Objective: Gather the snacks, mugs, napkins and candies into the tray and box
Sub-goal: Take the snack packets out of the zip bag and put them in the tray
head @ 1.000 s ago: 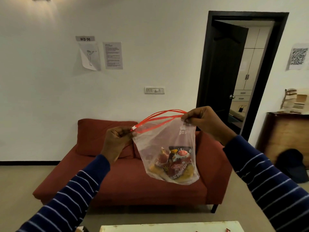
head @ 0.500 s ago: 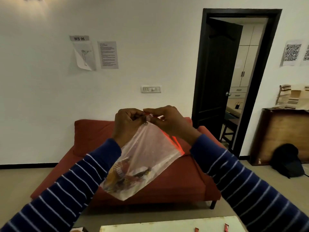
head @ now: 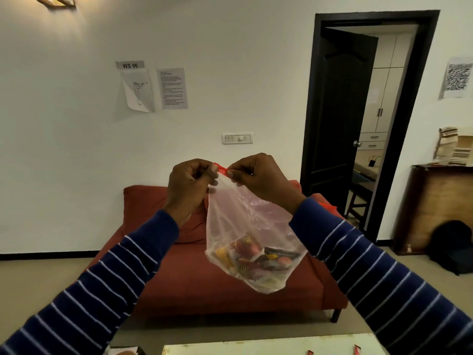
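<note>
Snack packets (head: 252,260) lumped at bottom of clear, crinkled plastic bag (head: 245,226), print too blurred to read. Bag hangs in air before red sofa (head: 179,272). Left hand (head: 190,184) and right hand (head: 258,175) both pinch bag's red zip strip (head: 222,168). Wall label above sofa: "WS 06" (head: 130,65).

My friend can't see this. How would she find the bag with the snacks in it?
Look at the red sofa in the middle of the room. In front of it, the left hand and right hand pinch the top of a clear plastic bag. Only it has a red strip on top and colourful snack packets at its bottom.
</note>
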Motion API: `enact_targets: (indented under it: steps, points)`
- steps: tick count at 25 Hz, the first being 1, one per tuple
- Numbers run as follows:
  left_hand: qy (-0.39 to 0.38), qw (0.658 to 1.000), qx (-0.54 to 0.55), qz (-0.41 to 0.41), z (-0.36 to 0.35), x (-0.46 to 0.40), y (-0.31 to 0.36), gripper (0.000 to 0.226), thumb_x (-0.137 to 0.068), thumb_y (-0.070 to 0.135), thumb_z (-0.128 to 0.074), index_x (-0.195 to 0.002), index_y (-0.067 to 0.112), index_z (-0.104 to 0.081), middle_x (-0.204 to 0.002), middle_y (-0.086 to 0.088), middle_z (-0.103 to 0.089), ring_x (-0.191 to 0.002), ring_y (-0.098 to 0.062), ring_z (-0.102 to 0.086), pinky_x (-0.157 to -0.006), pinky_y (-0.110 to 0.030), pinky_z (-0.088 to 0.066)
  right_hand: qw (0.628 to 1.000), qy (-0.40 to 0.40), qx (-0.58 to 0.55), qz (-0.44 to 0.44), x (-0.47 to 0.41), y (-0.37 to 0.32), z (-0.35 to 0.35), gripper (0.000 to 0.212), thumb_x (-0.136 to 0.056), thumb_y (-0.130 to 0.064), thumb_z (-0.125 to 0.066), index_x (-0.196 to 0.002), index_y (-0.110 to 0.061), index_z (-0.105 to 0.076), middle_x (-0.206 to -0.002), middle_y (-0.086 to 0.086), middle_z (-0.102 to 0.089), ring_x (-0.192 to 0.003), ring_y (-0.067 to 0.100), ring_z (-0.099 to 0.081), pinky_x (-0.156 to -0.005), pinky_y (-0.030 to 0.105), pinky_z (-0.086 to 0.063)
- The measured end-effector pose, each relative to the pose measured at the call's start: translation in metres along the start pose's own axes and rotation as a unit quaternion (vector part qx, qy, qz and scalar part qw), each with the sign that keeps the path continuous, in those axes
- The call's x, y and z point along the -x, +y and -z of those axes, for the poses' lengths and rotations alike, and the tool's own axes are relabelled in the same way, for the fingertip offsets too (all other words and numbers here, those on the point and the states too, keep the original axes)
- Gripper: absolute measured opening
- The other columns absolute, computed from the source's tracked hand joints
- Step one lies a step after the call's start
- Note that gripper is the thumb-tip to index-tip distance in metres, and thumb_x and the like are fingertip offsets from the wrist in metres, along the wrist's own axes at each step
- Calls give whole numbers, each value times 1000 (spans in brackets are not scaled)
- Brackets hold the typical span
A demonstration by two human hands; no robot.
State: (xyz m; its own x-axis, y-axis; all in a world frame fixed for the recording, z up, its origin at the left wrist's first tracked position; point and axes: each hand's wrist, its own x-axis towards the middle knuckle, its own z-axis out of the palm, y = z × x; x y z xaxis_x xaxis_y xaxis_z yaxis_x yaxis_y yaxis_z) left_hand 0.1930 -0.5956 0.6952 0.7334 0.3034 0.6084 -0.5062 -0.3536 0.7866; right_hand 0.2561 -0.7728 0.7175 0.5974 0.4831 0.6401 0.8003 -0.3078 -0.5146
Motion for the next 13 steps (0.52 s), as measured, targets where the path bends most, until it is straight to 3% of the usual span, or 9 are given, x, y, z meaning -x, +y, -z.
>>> enact_targets:
  steps: [5,7,10,13]
  points:
    - [51,999,-11,7,8,-9,6,13,-94,23,-67,-82,23,-72,-70,7,-70,-64,-7,-66,-57,-34,-62,997,-13,80,3,18,33,31,14,-93,-23,-66,-89,-14,-77,-77,-5,-74,-68,13,-65,-62,20,-49]
    - [76,997,-23,13,14,-11,7,12,-95,24,-65,-85,20,-71,-74,5,-70,-65,-6,-65,-59,-35,-63,995,-12,101,-8,30,51,45,11,-93,-20,-67,-95,-15,-77,-83,-10,-71,-76,9,-66,-69,16,-48]
    - [101,994,-40,14,18,-12,9,14,-96,23,-64,-91,13,-71,-80,-1,-69,-68,-12,-63,-65,-38,-64,991,-27,125,-34,48,72,52,15,-93,-21,-67,-102,-13,-76,-93,-4,-75,-89,15,-69,-83,31,-55]
    - [130,991,-13,34,18,-12,9,19,-96,22,-64,-90,6,-71,-82,-6,-67,-71,-17,-61,-71,-42,-62,986,-47,151,-46,58,84,51,18,-95,-20,-64,-104,-10,-75,-98,5,-75,-90,20,-69,-86,40,-55]
